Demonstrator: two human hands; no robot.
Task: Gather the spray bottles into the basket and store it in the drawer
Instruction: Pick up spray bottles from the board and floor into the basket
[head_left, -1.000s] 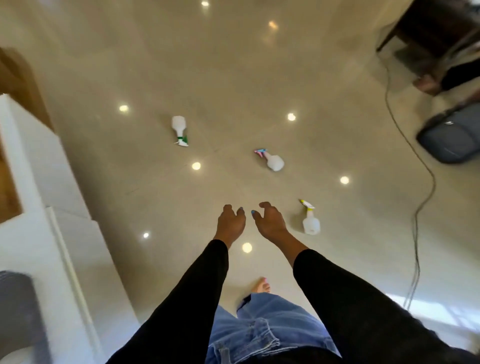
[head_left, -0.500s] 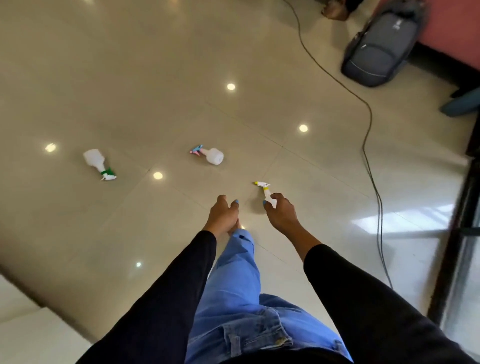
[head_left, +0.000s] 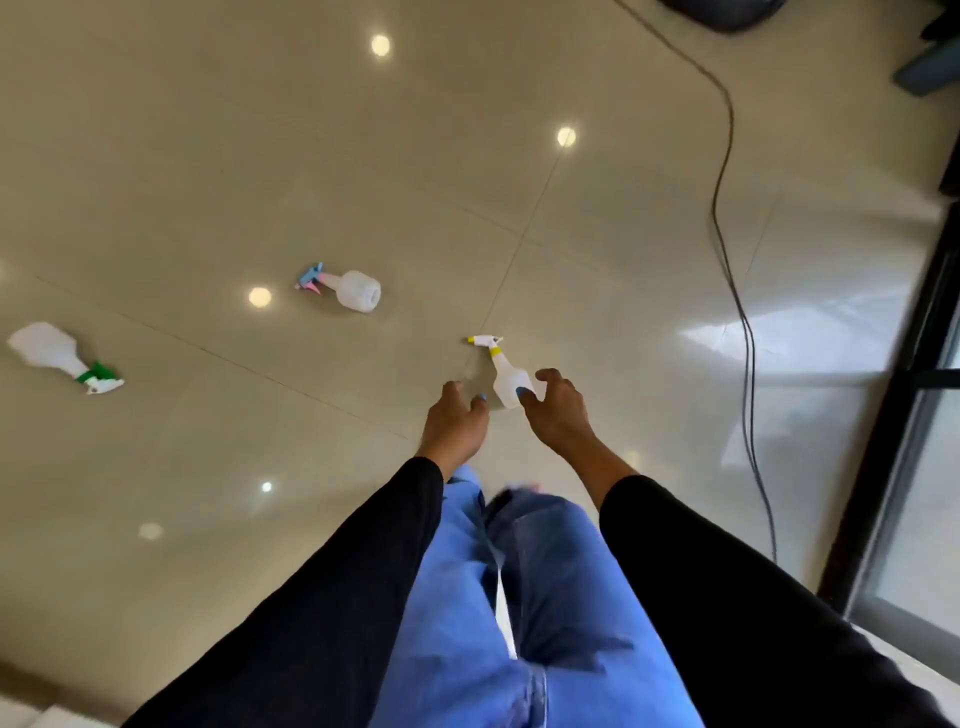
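Three white spray bottles lie on the glossy beige floor. The one with a yellow nozzle (head_left: 503, 370) is nearest; my right hand (head_left: 555, 406) hovers over its base, fingers spread and curved around it without clearly gripping. My left hand (head_left: 456, 420) hangs just left of that bottle, fingers loosely curled, holding nothing. A bottle with a blue and pink nozzle (head_left: 349, 289) lies further off to the left. The bottle with a green collar (head_left: 57, 355) lies at the far left. No basket or drawer is in view.
A black cable (head_left: 727, 208) runs down the floor on the right. A dark-framed glass door (head_left: 914, 415) lines the right edge. A dark bag (head_left: 727, 13) sits at the top edge. My legs in blue jeans fill the bottom centre.
I have walked and turned toward the yellow-nozzle bottle; both hands have come down closer to it, the right hand now over its base. The white cabinet has left the view.
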